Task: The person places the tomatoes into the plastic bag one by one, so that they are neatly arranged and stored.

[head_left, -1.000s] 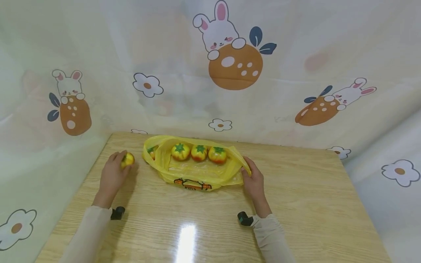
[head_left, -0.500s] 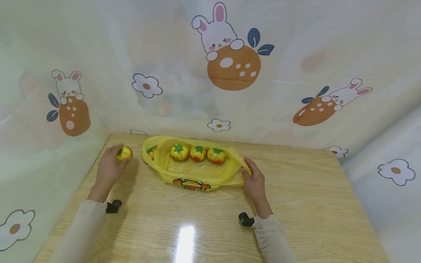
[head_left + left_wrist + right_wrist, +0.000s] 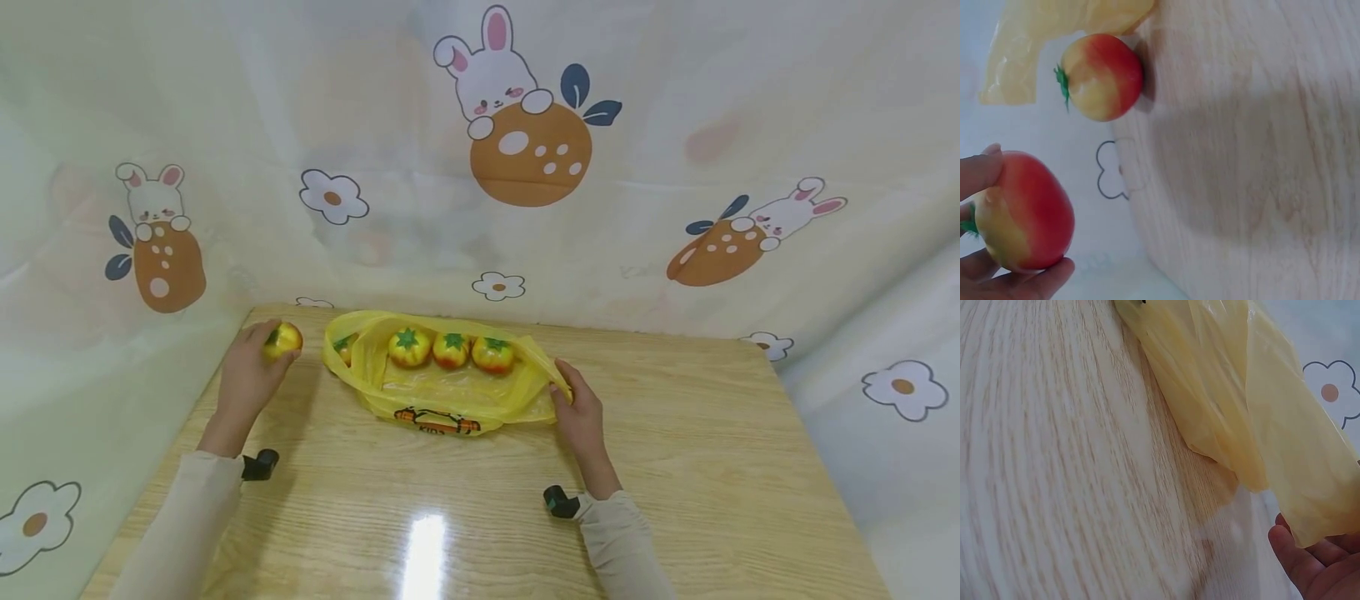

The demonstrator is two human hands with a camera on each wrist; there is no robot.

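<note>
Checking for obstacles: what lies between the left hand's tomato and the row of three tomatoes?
In the head view, bare table, then another tomato and the yellow bag's left side.

Bag [image 3: 442,390] on table [image 3: 712,450], three tomatoes [image 3: 453,352] inside, fourth [image 3: 344,350] at left end, fifth [image 3: 288,340] farther left; curtain [image 3: 405,258] behind.

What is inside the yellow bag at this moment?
Three tomatoes show in a row inside the open bag. Another tomato stands outside, by its left end. The bag's folds cover its inner corners, so anything there cannot be seen.
</note>
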